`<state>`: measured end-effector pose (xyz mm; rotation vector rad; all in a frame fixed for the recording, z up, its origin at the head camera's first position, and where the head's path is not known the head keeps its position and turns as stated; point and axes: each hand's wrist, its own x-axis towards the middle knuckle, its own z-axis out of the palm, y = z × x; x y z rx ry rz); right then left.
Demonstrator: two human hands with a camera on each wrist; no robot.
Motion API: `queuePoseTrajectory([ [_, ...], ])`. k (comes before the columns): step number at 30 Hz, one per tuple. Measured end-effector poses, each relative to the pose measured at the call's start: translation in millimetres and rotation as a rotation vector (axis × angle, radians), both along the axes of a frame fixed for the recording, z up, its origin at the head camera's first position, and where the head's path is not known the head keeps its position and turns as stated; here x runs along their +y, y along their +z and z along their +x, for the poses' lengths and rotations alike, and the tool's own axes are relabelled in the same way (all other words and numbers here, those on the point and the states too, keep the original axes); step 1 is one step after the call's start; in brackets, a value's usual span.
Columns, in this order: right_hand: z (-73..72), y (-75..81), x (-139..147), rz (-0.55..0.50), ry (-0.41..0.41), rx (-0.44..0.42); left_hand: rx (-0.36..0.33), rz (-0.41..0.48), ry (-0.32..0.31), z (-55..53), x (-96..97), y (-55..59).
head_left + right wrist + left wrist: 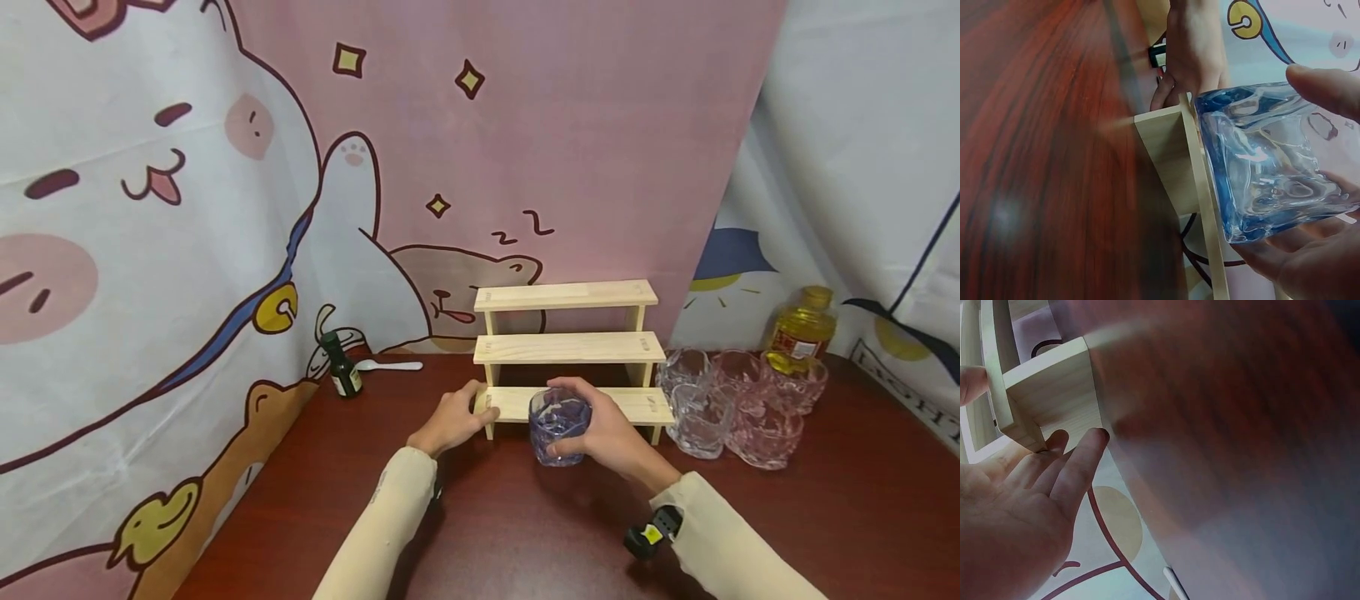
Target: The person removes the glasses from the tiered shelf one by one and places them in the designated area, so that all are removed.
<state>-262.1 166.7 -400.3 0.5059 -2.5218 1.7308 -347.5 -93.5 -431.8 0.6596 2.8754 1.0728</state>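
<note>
In the head view a three-tier wooden stand point(567, 348) is on the dark red table. My left hand point(450, 421) holds the left end of its lowest board; in the left wrist view the thumb lies on the board point(1021, 432) and the fingers reach past its end. A clear bluish-purple drinking glass point(558, 425) is gripped in my right hand point(611, 433), over the front of the lowest board. Seen from the right wrist, the glass point(1266, 165) has thick, wavy walls and sits between thumb and fingers, close beside the board. Whether it touches the board I cannot tell.
Several clear and pinkish glasses point(765, 429) stand clustered right of the stand, with a yellow oil bottle point(806, 325) behind them. A small dark green bottle point(341, 367) and a white spoon point(390, 366) lie left. A cartoon-print cloth point(600, 125) hangs along the back.
</note>
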Motion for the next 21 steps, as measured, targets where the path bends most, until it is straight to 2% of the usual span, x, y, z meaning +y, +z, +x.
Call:
queuePoseTrajectory([
  [8, 19.0, -0.4, 28.2, 0.085, -0.003, 0.037, -0.024, 0.015, 0.001, -0.2, -2.6, 1.5],
  [13, 26.9, -2.1, 41.2, 0.076, -0.015, 0.052, -0.024, 0.014, 0.003, -1.0, -5.2, 2.6],
  [17, 34.3, -2.3, 53.5, 0.08, -0.02, 0.04, -0.03, 0.003, -0.003, -0.6, -3.3, 1.5],
  [21, 42.9, -1.6, 68.3, 0.13, -0.046, 0.015, -0.026, -0.019, -0.002, -0.6, 1.6, 0.8],
])
